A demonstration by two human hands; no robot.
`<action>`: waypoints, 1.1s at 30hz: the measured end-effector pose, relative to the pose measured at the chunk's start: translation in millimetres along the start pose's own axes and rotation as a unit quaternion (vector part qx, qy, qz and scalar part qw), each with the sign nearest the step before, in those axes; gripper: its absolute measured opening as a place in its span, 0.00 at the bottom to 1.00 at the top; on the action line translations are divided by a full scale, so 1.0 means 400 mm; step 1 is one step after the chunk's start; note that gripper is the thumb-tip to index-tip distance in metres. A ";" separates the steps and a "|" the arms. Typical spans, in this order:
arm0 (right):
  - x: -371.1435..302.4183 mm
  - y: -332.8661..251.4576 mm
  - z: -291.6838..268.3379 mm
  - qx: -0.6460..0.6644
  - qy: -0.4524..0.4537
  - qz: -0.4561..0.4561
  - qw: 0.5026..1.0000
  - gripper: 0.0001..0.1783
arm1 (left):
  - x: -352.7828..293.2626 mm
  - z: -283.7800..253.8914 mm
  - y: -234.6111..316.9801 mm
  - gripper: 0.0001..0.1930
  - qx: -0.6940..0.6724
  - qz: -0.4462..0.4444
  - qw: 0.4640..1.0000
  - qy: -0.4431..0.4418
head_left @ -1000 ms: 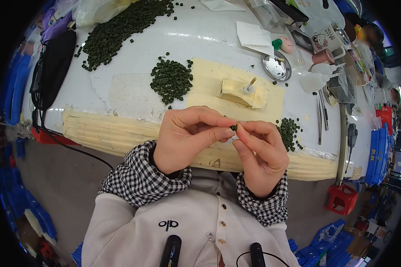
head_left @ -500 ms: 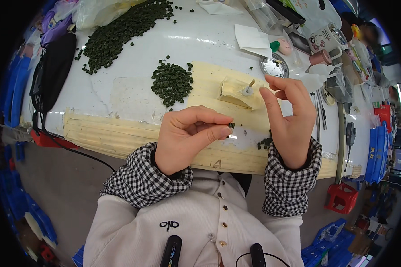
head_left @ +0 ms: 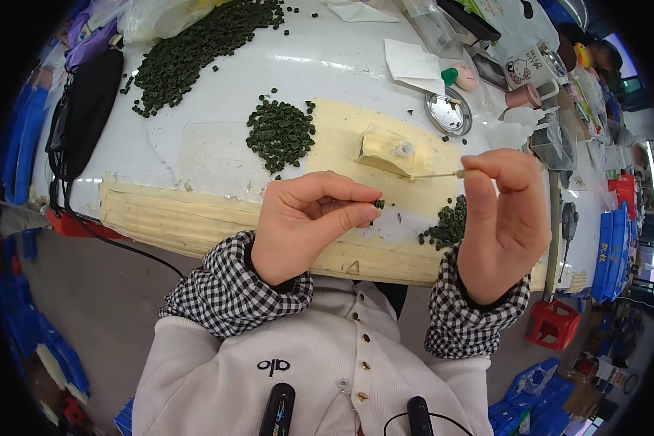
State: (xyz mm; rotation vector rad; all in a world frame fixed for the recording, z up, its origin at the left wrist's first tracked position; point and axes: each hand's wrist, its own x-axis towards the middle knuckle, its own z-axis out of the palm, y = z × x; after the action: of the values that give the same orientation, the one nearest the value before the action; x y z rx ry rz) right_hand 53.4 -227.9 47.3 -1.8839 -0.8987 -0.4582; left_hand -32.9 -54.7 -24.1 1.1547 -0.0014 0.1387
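Observation:
My left hand (head_left: 301,227) pinches a small dark green ring-shaped piece (head_left: 379,205) between thumb and fingertips, just over the table's near edge. My right hand (head_left: 507,225) is closed on the short end of a thin pin-like tool (head_left: 436,176), whose tip points left toward a yellow-taped block (head_left: 385,161). On that block sits a tiny whitish cup (head_left: 404,149); its contents are too small to tell. Close by my right wrist lies a small heap of green pieces (head_left: 447,224). A larger heap of the same pieces (head_left: 280,136) lies beyond my left hand.
A big pile of green pieces (head_left: 189,62) spreads across the back left, beside a black pouch (head_left: 91,109). At the right are a round metal dish (head_left: 447,112), a white paper sheet (head_left: 413,64), a mug (head_left: 530,67) and a pink thread spool (head_left: 523,96).
My right hand has taken hold of the pin-like tool that stood in the cup on the block and drawn it out to the right and nearer. My left hand stays put.

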 end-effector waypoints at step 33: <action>-0.007 0.034 0.044 0.101 0.014 0.068 0.992 0.05 | 0.000 0.013 0.005 0.09 0.006 -0.008 1.000 0.014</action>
State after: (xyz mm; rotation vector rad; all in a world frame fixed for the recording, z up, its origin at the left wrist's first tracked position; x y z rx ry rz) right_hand 60.5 -216.9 29.0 -1.7345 -0.7630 -0.2991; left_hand -32.9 -58.6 -20.4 1.1645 0.0334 0.1406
